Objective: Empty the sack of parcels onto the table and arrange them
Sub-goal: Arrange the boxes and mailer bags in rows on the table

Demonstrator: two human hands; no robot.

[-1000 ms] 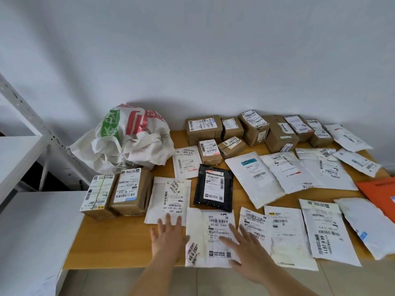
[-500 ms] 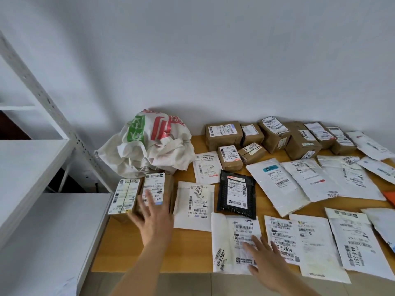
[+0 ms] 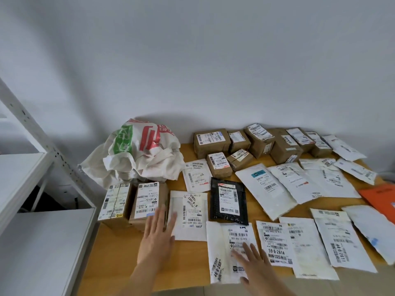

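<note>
Lying spread across a wooden table (image 3: 119,248) that fills the lower right of the frame, dozens of parcels in rough rows. Slumped at the table's back left corner, against the white wall, a crumpled white sack (image 3: 136,154) printed in green and red. Just below the sack, two brown boxes side by side at the left edge, the outer box (image 3: 114,205) touching the inner box (image 3: 147,201). Stretched flat at lower centre, the left hand (image 3: 157,236), fingers straight and slightly fanned, fingertips reaching the lower right corner of the inner box and the left edge of a white padded envelope (image 3: 188,214). Resting to the right of it, a black bubble mailer (image 3: 227,200). Pressed flat near the bottom edge, the right hand (image 3: 254,265), fingers spread over a white mailer bag (image 3: 224,253) marked 46-6-260. Lined up further right, more white bags, one labelled 59-6-2614 (image 3: 274,244). Ranged along the wall at upper right, a row of brown cartons (image 3: 211,139). Peeking in at the far right edge, an orange envelope (image 3: 382,197). Standing at the left of the frame, a white metal shelf (image 3: 32,171).
</note>
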